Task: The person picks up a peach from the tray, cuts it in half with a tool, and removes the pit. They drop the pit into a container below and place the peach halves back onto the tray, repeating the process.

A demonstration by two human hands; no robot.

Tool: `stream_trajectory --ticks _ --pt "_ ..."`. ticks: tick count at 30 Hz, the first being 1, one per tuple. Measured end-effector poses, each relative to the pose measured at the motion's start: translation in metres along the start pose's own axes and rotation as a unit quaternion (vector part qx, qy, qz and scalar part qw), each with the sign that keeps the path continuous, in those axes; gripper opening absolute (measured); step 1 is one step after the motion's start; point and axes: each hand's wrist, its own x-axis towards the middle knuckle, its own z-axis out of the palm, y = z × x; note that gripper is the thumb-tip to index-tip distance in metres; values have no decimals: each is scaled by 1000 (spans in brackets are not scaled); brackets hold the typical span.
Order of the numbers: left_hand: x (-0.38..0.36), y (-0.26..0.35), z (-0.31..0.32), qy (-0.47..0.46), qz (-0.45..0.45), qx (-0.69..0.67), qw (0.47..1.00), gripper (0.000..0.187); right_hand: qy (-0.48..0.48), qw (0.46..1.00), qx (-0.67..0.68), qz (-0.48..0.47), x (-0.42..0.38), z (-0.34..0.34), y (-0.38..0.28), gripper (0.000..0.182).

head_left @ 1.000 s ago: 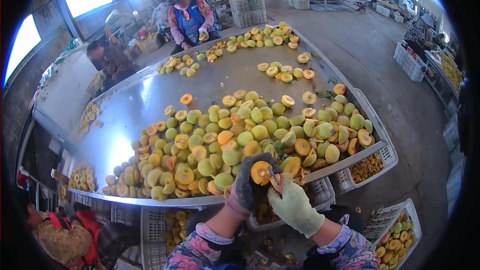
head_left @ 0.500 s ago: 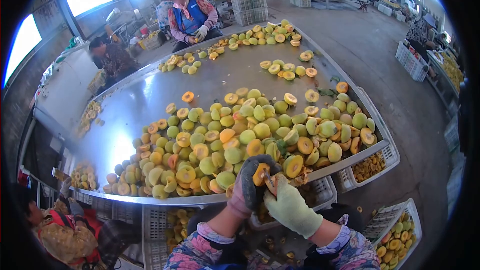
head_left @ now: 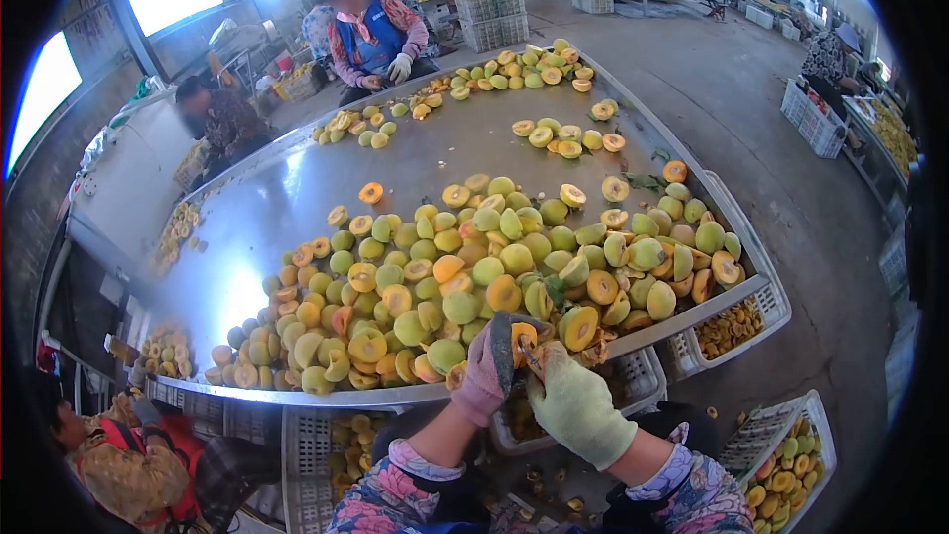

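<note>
**Gloved hands work a peach half at the edge of a steel sorting table**

At lower centre of the frame, the left hand (head_left: 491, 368), in a pink-and-grey knitted glove, is clenched around a halved yellow-orange peach (head_left: 523, 337). The right hand (head_left: 573, 405), in a pale green knitted glove, is closed around a small tool whose tip touches the fruit; the tool itself is too hidden by fingers to make out.

Below the table edge, a white slotted plastic crate (head_left: 647, 376) sits just under the hands, its contents mostly hidden. To its right, a second white slotted crate (head_left: 766, 309) holds small brownish-orange pieces. At the lower right corner, a third white crate (head_left: 820, 425), cut off by the frame, holds whole green and yellow peaches. A crate at lower left (head_left: 301, 435) shows yellow fruit through its slots.

The long shiny steel table (head_left: 297, 188) runs from lower centre to upper centre, carrying a big heap of green and yellow peach halves (head_left: 474, 267) close to the hands and smaller clusters farther up. A seated person in a blue vest (head_left: 374, 35) works at the far end; another person (head_left: 129, 455) sits at lower left. The room is a concrete-floored hall with bright windows upper left and further tables along the top.
</note>
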Motion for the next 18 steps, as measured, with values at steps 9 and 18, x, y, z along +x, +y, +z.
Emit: stream_trajectory --ticks 9,18 --pt "-10 -25 18 149 144 148 967 55 0 994 -110 -15 -4 6 8 25" --pt "9 18 -1 130 141 -55 980 42 -22 996 80 -26 -5 0 12 34"
